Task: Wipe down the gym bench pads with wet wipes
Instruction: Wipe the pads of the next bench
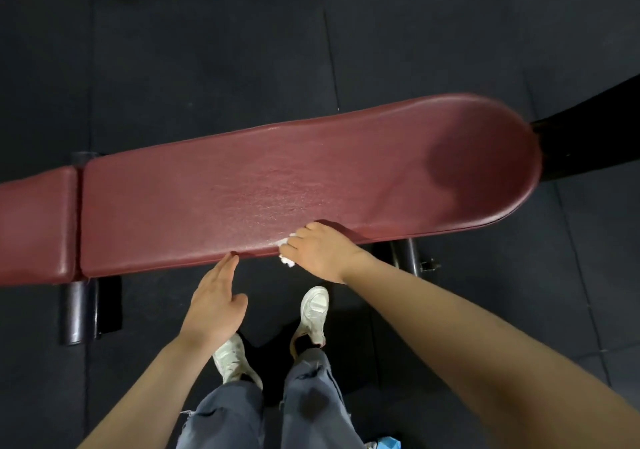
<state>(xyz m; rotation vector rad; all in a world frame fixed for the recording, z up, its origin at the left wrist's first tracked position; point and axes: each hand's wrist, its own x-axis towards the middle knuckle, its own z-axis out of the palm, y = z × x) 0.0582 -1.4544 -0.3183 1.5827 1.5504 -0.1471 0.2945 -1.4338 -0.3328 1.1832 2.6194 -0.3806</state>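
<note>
Long maroon back pad [294,185] is lying across the view w/ its rounded end to the right; everything below is placed rel. to it. Shorter seat pad [34,227] is sitting just off its left end, a narrow gap between the two.

Right hand [318,253] is resting on the pad's near edge, about mid-length, fingers curled down over a crumpled white wet wipe [285,258] and pressing it against the edge; bits of the wipe are sticking out left of the fingers and hanging below the rim. Surface beside the hand is looking streaky and scuffed.

Left hand [216,299] is hovering just in front of the near edge, left of the right hand, fingers straight and together, thumb apart, holding nothing; fingertips [231,261] are touching or nearly touching the rim, can't tell which.

Black frame tubes [74,310] are showing under the pad's near side on the dark rubber floor [207,50]. White sneakers [313,313] and grey trousers [311,396] are standing in front of the pad.
</note>
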